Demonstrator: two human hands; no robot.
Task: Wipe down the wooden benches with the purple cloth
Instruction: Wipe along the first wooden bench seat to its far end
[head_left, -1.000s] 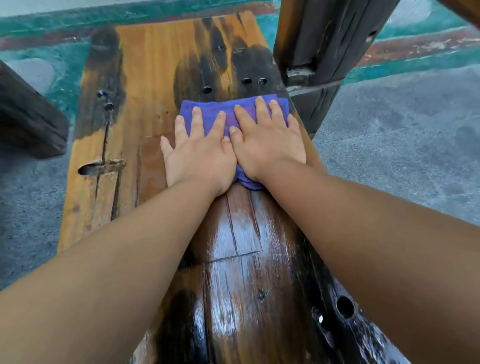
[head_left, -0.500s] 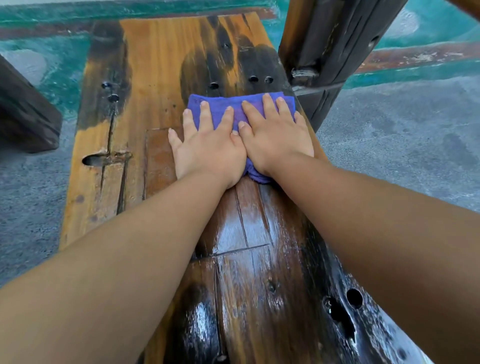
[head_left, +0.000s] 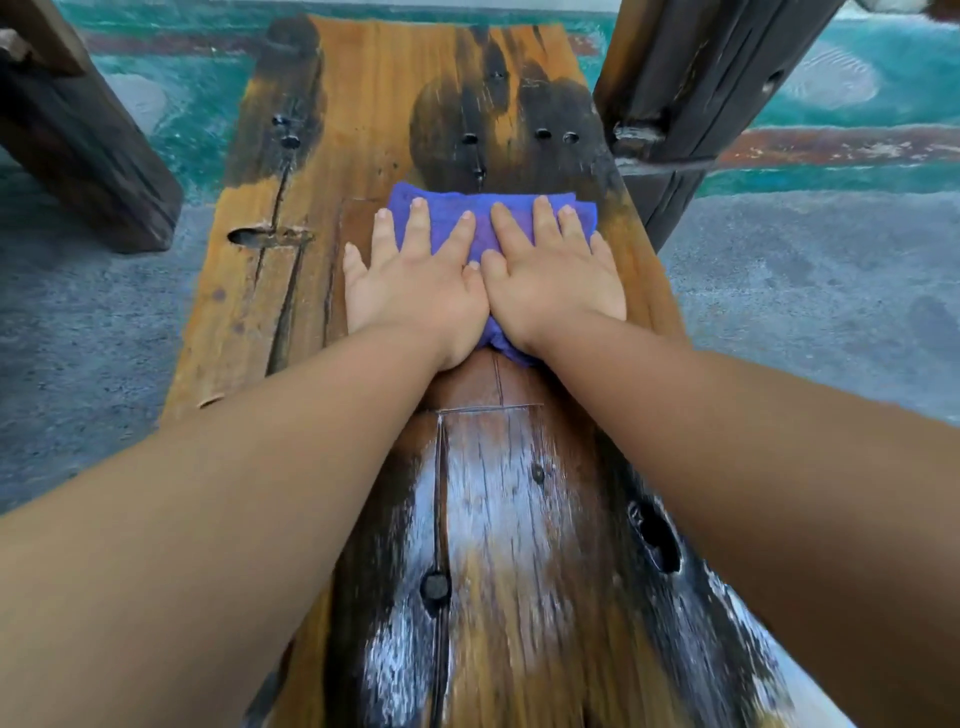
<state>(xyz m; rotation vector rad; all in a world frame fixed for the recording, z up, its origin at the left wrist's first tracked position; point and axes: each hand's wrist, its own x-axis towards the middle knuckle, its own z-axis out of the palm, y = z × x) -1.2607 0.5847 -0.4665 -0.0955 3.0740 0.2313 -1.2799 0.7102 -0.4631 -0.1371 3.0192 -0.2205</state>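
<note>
On the wooden bench (head_left: 363, 104), both flat hands, left hand (head_left: 415, 291) and right hand (head_left: 556, 280), press the purple cloth (head_left: 447, 213).

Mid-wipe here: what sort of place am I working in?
Probably an outdoor or semi-open seating area. The weathered wooden bench stands on rough grey concrete floor with worn teal paint, and dark timber posts rise beside it.

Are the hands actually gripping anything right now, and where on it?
Nothing is gripped. The left hand and right hand lie flat with straight fingers, pressing the purple cloth from above onto the wooden bench.
</note>
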